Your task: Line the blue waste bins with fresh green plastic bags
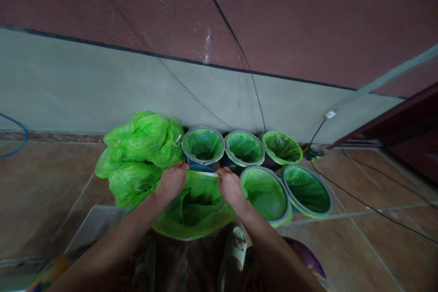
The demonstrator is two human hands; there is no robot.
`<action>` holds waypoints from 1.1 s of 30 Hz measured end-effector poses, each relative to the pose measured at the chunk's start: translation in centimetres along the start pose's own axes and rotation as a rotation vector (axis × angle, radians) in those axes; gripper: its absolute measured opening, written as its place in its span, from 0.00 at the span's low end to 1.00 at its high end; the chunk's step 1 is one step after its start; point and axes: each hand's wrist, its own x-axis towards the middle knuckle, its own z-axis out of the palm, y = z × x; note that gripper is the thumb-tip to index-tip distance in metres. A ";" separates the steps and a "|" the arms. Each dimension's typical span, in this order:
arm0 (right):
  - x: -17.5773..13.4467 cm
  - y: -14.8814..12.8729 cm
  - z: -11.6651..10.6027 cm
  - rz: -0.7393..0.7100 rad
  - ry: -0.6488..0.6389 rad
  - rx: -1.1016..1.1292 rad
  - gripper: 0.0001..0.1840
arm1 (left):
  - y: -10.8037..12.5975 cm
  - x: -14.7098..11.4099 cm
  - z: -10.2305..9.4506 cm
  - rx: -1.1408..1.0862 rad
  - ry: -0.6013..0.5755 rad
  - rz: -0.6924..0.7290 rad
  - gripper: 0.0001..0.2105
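Observation:
A translucent green garbage bag point(193, 230) is spread wide in front of me, its mouth facing up. My left hand point(174, 181) is closed on the far edge of the bag at its left side. On the right, my right hand point(231, 186) pinches the same edge, so the rim stretches between both hands. Just behind that edge shows part of a blue bin point(201, 168); most of it is hidden. Right beside my right hand stands a lined bin with a grey rim point(267, 196).
Green bundled bags point(143, 146) are heaped left, by the wall. Several lined bins stand behind and right, including a back-row bin point(203, 143) and a far-right bin point(307, 191). A clear plastic container point(97, 223) sits lower left. A black cable point(372, 213) crosses the tiled floor.

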 end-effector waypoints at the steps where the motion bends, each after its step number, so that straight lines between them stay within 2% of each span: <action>1: 0.1 0.1 0.0 0.019 0.016 -0.011 0.13 | -0.1 0.0 0.0 -0.011 0.016 -0.004 0.14; 4: 0.2 0.3 0.1 0.038 0.036 0.022 0.12 | -0.1 0.0 0.1 -0.083 0.062 -0.003 0.15; 9: 0.1 0.0 0.3 -0.026 0.055 0.123 0.12 | 0.6 -0.2 0.6 -0.122 0.052 0.055 0.20; 13: -0.2 -0.4 0.0 -0.056 0.049 0.159 0.09 | 0.7 0.0 1.2 -0.134 0.037 0.135 0.13; 16: -0.4 -0.7 -0.1 -0.065 0.024 0.192 0.04 | 0.6 0.1 1.5 -0.133 0.036 0.149 0.12; 20: -0.4 -1.0 0.0 -0.106 0.008 0.263 0.07 | 0.9 0.1 1.4 -0.163 0.030 0.153 0.12; 23: -0.4 -0.9 0.2 -0.138 0.015 0.276 0.03 | 1.1 0.1 1.2 -0.180 0.000 0.142 0.12; 27: -0.4 -0.8 0.4 -0.181 0.052 0.244 0.06 | 1.1 0.1 1.2 -0.159 0.001 0.156 0.12; 33: -0.5 -1.0 0.6 -0.218 0.179 0.306 0.09 | 1.2 -0.1 0.9 -0.031 0.041 0.170 0.12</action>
